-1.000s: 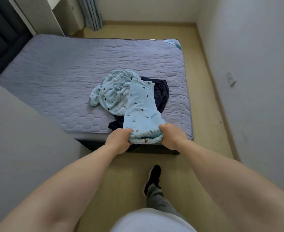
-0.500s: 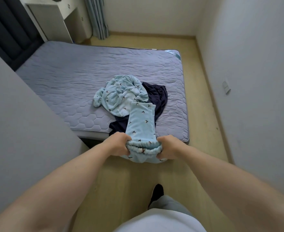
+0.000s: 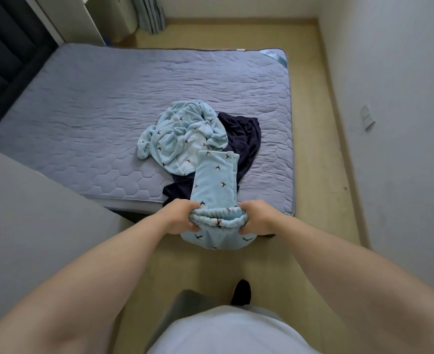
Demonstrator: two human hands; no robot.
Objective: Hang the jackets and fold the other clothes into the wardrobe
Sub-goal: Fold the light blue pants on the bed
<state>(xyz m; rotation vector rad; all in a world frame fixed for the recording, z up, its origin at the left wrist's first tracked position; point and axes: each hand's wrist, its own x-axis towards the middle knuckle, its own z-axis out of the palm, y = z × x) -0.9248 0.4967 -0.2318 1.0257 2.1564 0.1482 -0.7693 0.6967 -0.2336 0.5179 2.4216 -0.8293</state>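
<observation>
The light blue pants (image 3: 214,185) are half off the bed (image 3: 88,129) edge, waistband bunched in both fists: left hand (image 3: 178,217) and right hand (image 3: 258,217) clamped shut on it. Risk: dragging the navy garment (image 3: 244,139) underneath onto the floor.

Both arms are bare all the way up, no sleeves showing, nothing on either wrist. The left hand (image 3: 182,217) and right hand (image 3: 258,217) wear no gloves or rings that can be made out. Down at the bottom edge there's a pale, whitish top (image 3: 226,333), plain, no print visible. Below it grey trousers (image 3: 185,302), and one black shoe (image 3: 241,292) poking out beside them.
</observation>
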